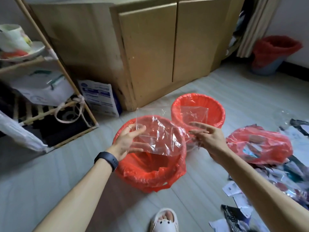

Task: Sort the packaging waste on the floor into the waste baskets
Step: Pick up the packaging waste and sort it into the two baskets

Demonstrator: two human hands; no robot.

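Floor right of the near basket [150,174] holds a big unsorted pile [284,173], one wrapper [194,113] sits binned behind it, and my left hand [128,141] pinches a clear bag [158,134] above it, right hand [207,136] splayed.

Floor [50,173]: pale, striped covering.
Near waste basket [142,178]: red-lined, upright; reference for all entries below.
Just beyond, to the right: second waste basket [216,118], red-lined, upright, almost touching.
Right: slumped red bag [260,148], lying on its side.
Right, nearer the viewer: heap of packaging waste [284,181].
Behind: wooden cabinet [167,56].
Behind, left: printed white-and-blue sack [100,99].
Left: wooden rack [83,104].
Far beyond, right: blue bin [267,67] with red liner.
In front: white slipper [164,220].
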